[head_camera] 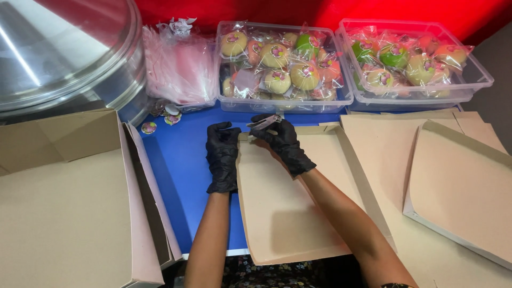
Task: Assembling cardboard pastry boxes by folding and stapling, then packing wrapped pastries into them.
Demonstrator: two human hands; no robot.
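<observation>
- Gripping a stapler (265,123), the gloved right hand (285,144) presses it at the far-left corner of a tan box (282,213) on the blue table (178,176)
- Left hand (223,157) pinches that corner
- Two clear tubs (341,98) (477,80) behind hold wrapped round sweets (277,80)
- Finished boxes (64,213) sit left

place: food packing workshop | signs: tubs of wrapped sweets (282,66), flat cardboard boxes (458,181), steel steamer lid (58,48)

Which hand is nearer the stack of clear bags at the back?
Left. The left hand sits just below and right of the clear bags; the right hand, holding a stapler, is farther right.
</observation>
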